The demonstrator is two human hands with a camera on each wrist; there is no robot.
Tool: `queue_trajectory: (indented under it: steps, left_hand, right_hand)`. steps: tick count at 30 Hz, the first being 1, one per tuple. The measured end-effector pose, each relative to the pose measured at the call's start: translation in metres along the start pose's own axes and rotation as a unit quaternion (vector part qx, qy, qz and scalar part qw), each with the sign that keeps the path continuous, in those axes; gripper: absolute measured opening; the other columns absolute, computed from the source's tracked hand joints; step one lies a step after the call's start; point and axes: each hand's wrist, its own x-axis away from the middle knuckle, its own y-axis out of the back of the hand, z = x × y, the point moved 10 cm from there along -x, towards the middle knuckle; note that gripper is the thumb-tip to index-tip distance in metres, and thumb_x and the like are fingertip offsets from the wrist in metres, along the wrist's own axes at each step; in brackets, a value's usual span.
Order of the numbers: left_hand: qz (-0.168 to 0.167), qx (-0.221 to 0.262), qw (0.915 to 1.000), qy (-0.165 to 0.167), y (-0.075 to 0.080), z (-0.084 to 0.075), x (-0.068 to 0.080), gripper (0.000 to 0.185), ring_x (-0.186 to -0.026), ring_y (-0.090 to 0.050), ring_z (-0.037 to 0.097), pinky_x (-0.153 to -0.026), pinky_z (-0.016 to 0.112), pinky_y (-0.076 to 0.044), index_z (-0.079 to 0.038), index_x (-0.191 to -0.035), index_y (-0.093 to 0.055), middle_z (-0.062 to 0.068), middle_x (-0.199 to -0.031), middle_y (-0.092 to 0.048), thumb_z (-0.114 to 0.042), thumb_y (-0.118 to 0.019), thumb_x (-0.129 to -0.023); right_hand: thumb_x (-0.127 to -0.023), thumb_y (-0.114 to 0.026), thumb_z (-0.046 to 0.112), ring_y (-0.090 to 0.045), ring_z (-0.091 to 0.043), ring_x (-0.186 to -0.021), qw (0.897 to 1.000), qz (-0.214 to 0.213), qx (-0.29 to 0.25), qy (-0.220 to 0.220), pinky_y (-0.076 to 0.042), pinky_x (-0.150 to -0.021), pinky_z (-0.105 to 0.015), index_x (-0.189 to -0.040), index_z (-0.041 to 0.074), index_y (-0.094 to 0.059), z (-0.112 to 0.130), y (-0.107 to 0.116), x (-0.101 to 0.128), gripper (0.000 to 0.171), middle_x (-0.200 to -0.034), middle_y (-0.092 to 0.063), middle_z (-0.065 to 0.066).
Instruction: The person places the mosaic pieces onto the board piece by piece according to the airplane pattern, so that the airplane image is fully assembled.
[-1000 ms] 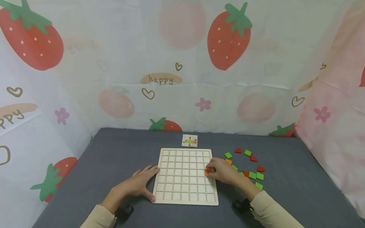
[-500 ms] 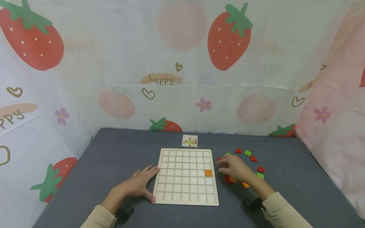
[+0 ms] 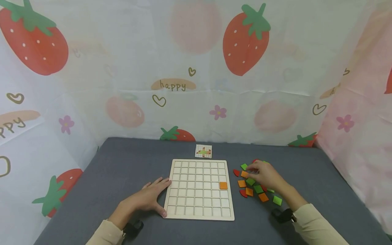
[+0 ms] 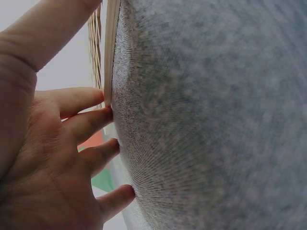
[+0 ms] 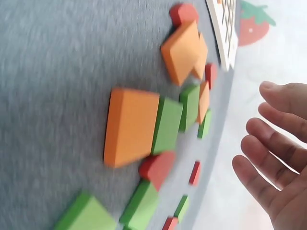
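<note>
A pale wooden grid board (image 3: 199, 218) lies flat on the table, with one orange square tile (image 3: 223, 185) in a cell near its right edge. My left hand (image 3: 147, 197) rests against the board's left side, fingers extended and thumb at the near corner. In the left wrist view its fingertips touch the board's edge (image 4: 109, 57). Over the loose pieces to the right is my right hand (image 3: 266, 173), holding nothing, its fingers loosely bent. Beneath and around it lie orange squares (image 5: 134, 127), green squares (image 3: 277, 200) and red rounded pieces (image 3: 243, 193), some hidden by the hand.
A small card (image 3: 203, 151) printed with a coloured grid picture lies just behind the board. Dark grey cloth (image 3: 137, 153) covers the table. A strawberry-print curtain (image 3: 196, 115) stands behind it and at both sides.
My right hand has let go of the orange tile on the board and moved right over the loose pieces, uncovering several near ones. The left hand stays put.
</note>
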Motion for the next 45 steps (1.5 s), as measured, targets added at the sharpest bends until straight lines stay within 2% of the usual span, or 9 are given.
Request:
queue_trajectory:
  steps: [8, 15, 21, 25, 31, 45]
  left_hand:
    - [-0.003, -0.001, 1.0000, 0.007, 0.001, 0.001, 0.000, 0.111, -0.140, -0.015, 0.034, -0.106, 0.060, -0.013, -0.013, -0.142, -0.029, 0.008, -0.149, -0.027, -0.051, -0.079, -0.050]
    - [-0.001, -0.006, 0.9999, 0.012, 0.000, 0.003, -0.001, 0.111, -0.140, -0.016, 0.033, -0.106, 0.060, -0.014, -0.014, -0.143, -0.028, 0.007, -0.149, -0.027, -0.052, -0.078, -0.051]
    - [0.001, -0.006, 0.9999, 0.010, 0.000, 0.003, -0.001, 0.111, -0.140, -0.016, 0.033, -0.106, 0.060, -0.014, -0.014, -0.143, -0.028, 0.008, -0.148, -0.028, -0.054, -0.077, -0.051]
    - [0.004, -0.004, 0.9999, 0.010, 0.000, 0.003, -0.001, 0.111, -0.140, -0.016, 0.033, -0.106, 0.060, -0.014, -0.015, -0.143, -0.028, 0.008, -0.149, -0.027, -0.053, -0.077, -0.051]
    - [0.002, -0.003, 1.0000, 0.008, 0.000, 0.002, 0.000, 0.111, -0.140, -0.016, 0.033, -0.106, 0.060, -0.014, -0.014, -0.143, -0.028, 0.008, -0.149, -0.027, -0.052, -0.078, -0.051]
    - [0.005, -0.005, 0.9999, 0.012, 0.001, 0.002, -0.001, 0.110, -0.140, -0.016, 0.033, -0.106, 0.059, -0.014, -0.015, -0.143, -0.028, 0.007, -0.149, -0.027, -0.052, -0.077, -0.051]
  right_hand:
    - [-0.081, -0.065, 0.016, -0.057, -0.015, -0.081, 0.999, -0.036, 0.007, 0.005, -0.049, -0.068, -0.030, -0.104, 0.003, -0.066, -0.019, 0.018, 0.001, 0.026, -0.092, -0.060, -0.005]
    - [-0.082, -0.065, 0.017, -0.057, -0.019, -0.082, 0.999, -0.047, 0.007, -0.022, -0.049, -0.068, -0.032, -0.106, 0.003, -0.065, -0.042, 0.024, 0.001, 0.028, -0.095, -0.062, -0.010]
    - [-0.083, -0.063, 0.017, -0.057, -0.023, -0.086, 0.998, -0.045, 0.005, -0.053, -0.049, -0.070, -0.037, -0.108, 0.002, -0.064, -0.062, 0.026, 0.002, 0.030, -0.099, -0.061, -0.014]
    - [-0.082, -0.063, 0.016, -0.057, -0.022, -0.083, 0.996, -0.046, 0.004, -0.070, -0.049, -0.068, -0.036, -0.108, 0.000, -0.063, -0.074, 0.026, 0.002, 0.030, -0.095, -0.060, -0.013]
    - [-0.082, -0.063, 0.014, -0.058, -0.023, -0.081, 0.996, -0.039, 0.001, -0.081, -0.049, -0.066, -0.036, -0.108, -0.002, -0.063, -0.085, 0.025, 0.002, 0.031, -0.093, -0.060, -0.014]
    - [-0.082, -0.064, 0.020, -0.059, -0.033, -0.089, 0.993, -0.010, 0.021, -0.111, -0.049, -0.074, -0.044, -0.104, -0.004, -0.063, -0.107, 0.018, 0.002, 0.033, -0.098, -0.062, -0.020]
